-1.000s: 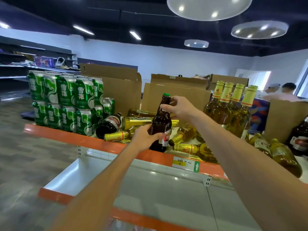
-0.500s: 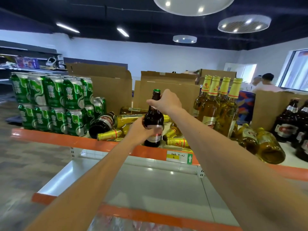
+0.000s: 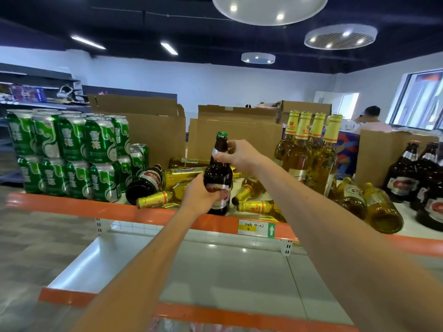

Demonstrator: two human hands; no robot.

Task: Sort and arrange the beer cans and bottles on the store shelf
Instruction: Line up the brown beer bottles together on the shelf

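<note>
Since the view has been swung rightward over the last second, more of the shelf (image 3: 72, 204) is taken in, while the hold on the bottle is unchanged. Far left of the price label (image 3: 256, 228), the green cans (image 3: 72, 154) are stacked two high. Nearer the label, on its left, a fallen brown bottle (image 3: 143, 184) and some lying gold bottles (image 3: 163, 197) are left untidied. Just above and left of the label, the held brown bottle (image 3: 219, 173) is kept upright at the shelf's front edge; whether its base rests there cannot be told. Its lower body is wrapped by the left hand (image 3: 199, 196), and its neck is pinched by the curled fingers of the right hand (image 3: 237, 156). Up and right of the label, four upright gold bottles (image 3: 309, 149) are grouped. Far right, a standing brown group (image 3: 414, 173) is now revealed, where the held bottle probably belongs.
</note>
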